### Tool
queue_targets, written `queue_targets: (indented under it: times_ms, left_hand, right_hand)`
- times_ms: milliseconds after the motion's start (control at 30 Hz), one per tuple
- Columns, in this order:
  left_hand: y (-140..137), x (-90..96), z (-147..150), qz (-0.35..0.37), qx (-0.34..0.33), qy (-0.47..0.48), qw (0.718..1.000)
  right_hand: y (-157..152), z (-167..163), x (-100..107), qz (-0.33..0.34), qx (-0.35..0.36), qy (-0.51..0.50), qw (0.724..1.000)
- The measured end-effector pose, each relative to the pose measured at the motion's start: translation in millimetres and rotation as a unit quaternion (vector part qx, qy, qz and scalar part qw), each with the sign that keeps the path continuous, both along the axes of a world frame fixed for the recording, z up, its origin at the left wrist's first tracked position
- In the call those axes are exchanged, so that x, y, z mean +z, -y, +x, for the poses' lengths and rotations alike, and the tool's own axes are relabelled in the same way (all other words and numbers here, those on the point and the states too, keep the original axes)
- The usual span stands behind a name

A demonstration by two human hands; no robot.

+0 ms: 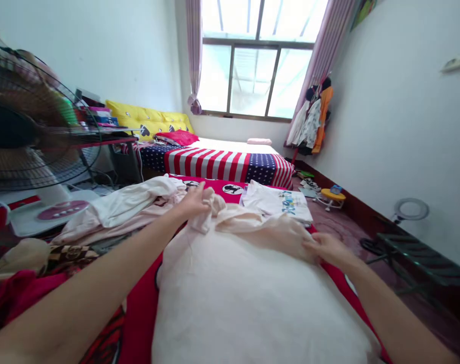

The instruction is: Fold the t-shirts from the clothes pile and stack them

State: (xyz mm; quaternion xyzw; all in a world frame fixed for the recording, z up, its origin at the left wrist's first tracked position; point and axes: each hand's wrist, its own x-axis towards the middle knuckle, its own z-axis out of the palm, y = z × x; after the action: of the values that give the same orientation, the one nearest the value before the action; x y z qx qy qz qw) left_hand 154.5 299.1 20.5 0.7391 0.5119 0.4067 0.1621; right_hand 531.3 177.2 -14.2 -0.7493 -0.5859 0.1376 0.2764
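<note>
A cream-white garment (252, 293), seemingly a shirt, lies spread out in front of me, its far edge bunched and lifted. My left hand (194, 202) pinches its far left corner. At the far right side, my right hand (330, 247) has its fingers closed on the cloth. Beneath the garment is a red cover (138, 323) with black and white prints. Just beyond my right hand rests a folded white T-shirt (271, 199) with a coloured print. Left of my left hand lie loose white and pale pink clothes (138, 199).
A blurred fan (43, 116) stands close on the left, above more piled clothes (28, 288). Ahead is a bed (214, 162) with a striped, starred cover. To the right are a yellow stool (333, 194), a ring light (412, 208) and a dark folding rack (423, 258).
</note>
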Motion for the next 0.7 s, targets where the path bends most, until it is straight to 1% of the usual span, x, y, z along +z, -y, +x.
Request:
queue_targets:
  times_ms: [33, 67, 100, 133, 167, 200, 267, 367, 433, 500, 533, 600, 633, 700]
  left_hand:
    - [-2.1, -21.0, 2.3, -0.01, 0.017, -0.017, 1.0]
    - [-1.2, -39.3, 3.9, -0.016, 0.024, -0.035, 0.999]
    - [2.2, -54.4, 4.7, -0.021, 0.027, -0.073, 0.997]
    - [7.7, -66.1, 4.1, -0.027, 0.024, -0.106, 0.994]
    - [14.6, -74.5, 2.0, -0.032, 0.02, -0.138, 0.99]
    - [22.3, -79.6, -1.8, -0.039, 0.016, -0.167, 0.985]
    - [38.5, -81.7, -14.7, -0.053, 0.019, -0.207, 0.977]
    - [61.7, -72.1, -42.3, -0.112, 0.063, -0.261, 0.957]
    - [76.3, -64.6, -60.8, -0.167, 0.087, -0.295, 0.937]
    - [90.0, -61.5, -75.5, -0.228, 0.071, -0.297, 0.925]
    - [96.6, -62.1, -80.7, -0.263, 0.051, -0.279, 0.922]
    - [108.8, -66.9, -86.3, -0.325, -0.003, -0.214, 0.921]
    - [114.6, -70.0, -86.6, -0.345, -0.035, -0.168, 0.923]
    - [125.5, -74.5, -82.9, -0.352, -0.084, -0.056, 0.93]
  right_hand:
    - [-2.7, -1.6, -12.0, -0.021, -0.011, 0.042, 0.999]
    - [-3.7, -3.1, -23.0, -0.027, -0.029, 0.085, 0.996]
    - [-2.6, -4.4, -32.0, -0.006, -0.056, 0.126, 0.99]
    - [0.5, -5.2, -38.3, 0.035, -0.086, 0.157, 0.983]
    - [5.6, -5.4, -42.1, 0.067, -0.104, 0.178, 0.976]
    - [12.3, -4.8, -43.6, 0.08, -0.11, 0.192, 0.972]
    - [29.4, -0.5, -43.1, 0.064, -0.105, 0.214, 0.969]
    - [58.7, 12.6, -43.8, -0.016, -0.107, 0.227, 0.968]
    - [77.5, 21.4, -48.9, -0.084, -0.1, 0.195, 0.972]
    - [93.9, 25.6, -56.5, -0.134, -0.07, 0.14, 0.979]
    - [101.1, 25.1, -60.6, -0.141, -0.056, 0.117, 0.982]
    - [112.7, 19.2, -68.4, -0.129, -0.03, 0.085, 0.988]
    - [116.9, 14.5, -71.8, -0.117, -0.021, 0.074, 0.99]
    - [121.8, 3.7, -76.4, -0.093, -0.006, 0.05, 0.994]
